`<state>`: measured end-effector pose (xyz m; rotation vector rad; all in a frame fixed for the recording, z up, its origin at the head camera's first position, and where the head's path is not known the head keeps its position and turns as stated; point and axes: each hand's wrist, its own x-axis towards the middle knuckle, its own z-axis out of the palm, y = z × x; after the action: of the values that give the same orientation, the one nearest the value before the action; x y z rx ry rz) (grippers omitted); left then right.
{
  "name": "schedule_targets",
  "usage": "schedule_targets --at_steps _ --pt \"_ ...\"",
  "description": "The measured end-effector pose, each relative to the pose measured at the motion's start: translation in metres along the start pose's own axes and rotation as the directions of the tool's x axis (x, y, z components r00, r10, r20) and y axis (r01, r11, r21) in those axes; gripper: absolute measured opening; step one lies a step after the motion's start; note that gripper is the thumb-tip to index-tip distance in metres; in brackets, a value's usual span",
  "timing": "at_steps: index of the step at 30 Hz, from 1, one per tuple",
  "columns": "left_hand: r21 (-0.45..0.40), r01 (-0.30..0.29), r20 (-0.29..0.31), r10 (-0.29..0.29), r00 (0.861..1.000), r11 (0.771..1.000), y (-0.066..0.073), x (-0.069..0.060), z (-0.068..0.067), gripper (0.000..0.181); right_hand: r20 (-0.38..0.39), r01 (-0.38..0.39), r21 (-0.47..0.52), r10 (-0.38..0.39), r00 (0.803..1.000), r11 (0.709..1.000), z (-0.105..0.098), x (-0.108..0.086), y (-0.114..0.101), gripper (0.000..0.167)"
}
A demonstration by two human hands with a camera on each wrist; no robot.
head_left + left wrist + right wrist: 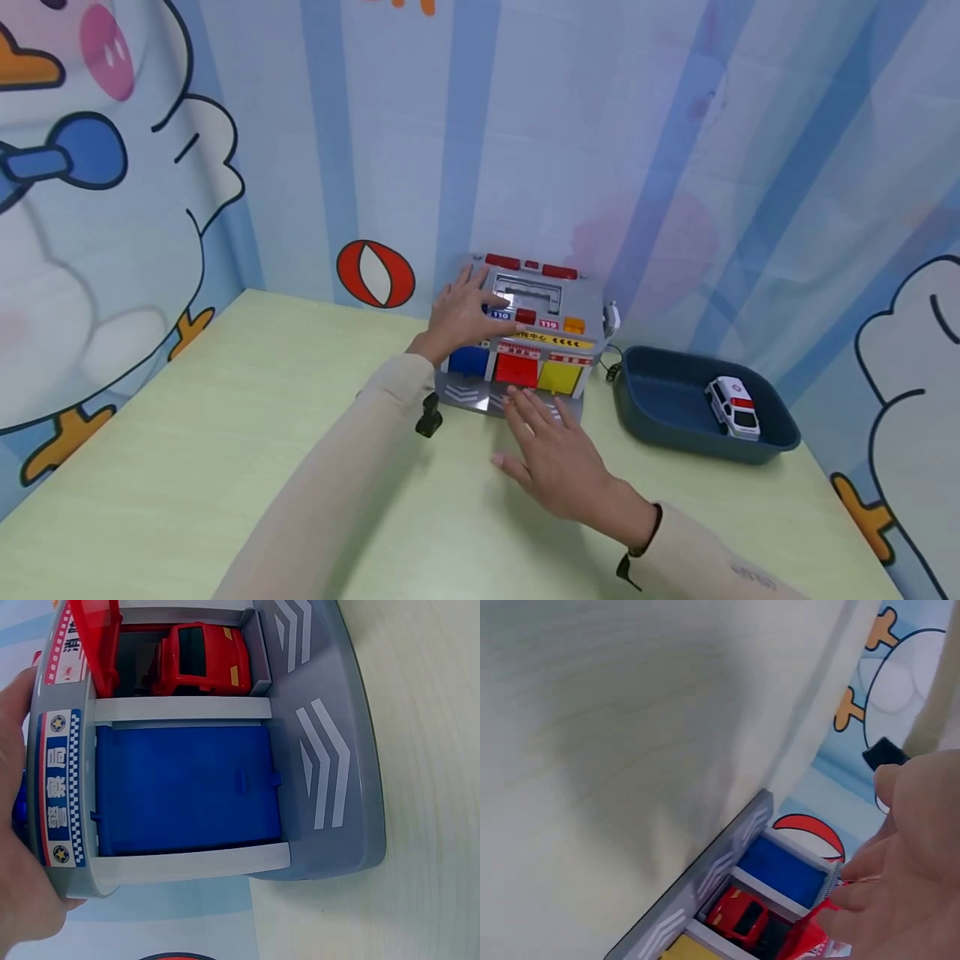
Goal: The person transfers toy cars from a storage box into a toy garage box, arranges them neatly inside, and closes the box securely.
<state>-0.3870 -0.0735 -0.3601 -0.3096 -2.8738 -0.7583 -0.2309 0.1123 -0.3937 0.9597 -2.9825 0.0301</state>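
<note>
A grey toy garage (577, 312) with blue, red and yellow bay doors stands against the backdrop. My left hand (463, 312) holds its roof at the left side, fingers spread over the top and thumb near the front edge. My right hand (558, 462) is before the front ramp, fingers extended toward the red bay. In the left wrist view the red door (97, 645) is swung up and a red toy car (206, 658) sits in that bay. Beside it the blue door (187, 787) is down. In the right wrist view, fingers (855, 896) are near the raised red door; contact is unclear.
Right of the garage is a dark blue tray (637, 417) holding a white toy ambulance (733, 407). Everything stands on a pale table (315, 358), with a printed cloth backdrop (390, 125) behind. A white part (612, 318) sticks out from the garage's right side.
</note>
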Motion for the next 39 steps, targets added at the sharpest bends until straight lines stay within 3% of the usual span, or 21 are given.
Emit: schedule_targets --at_steps 7,15,23,31,39 --pt "-0.002 -0.005 -0.004 0.005 1.000 1.000 -0.001 0.000 0.000 0.064 0.040 0.034 0.043 -0.035 0.999 0.999 -0.013 -0.005 -0.005 0.075" --pt "-0.002 -0.007 -0.014 0.007 1.000 1.000 -0.002 0.001 0.001 0.064 -0.015 0.062 0.053 -0.062 0.998 0.997 -0.022 0.002 0.001 0.079" --pt "-0.006 -0.003 -0.005 0.003 1.000 1.000 -0.001 0.000 0.001 0.065 -0.040 0.010 0.074 -0.007 0.999 0.997 -0.012 0.014 0.012 0.083" --pt "-0.009 -0.009 0.005 0.009 1.000 1.000 -0.002 0.000 0.001 0.064 0.017 0.042 0.124 -0.045 0.999 0.991 -0.001 0.018 0.016 0.082" --pt "-0.016 -0.012 0.019 0.012 1.000 1.000 -0.002 -0.001 0.000 0.066 0.060 0.059 0.083 -0.064 0.996 0.995 0.018 0.025 0.023 0.082"
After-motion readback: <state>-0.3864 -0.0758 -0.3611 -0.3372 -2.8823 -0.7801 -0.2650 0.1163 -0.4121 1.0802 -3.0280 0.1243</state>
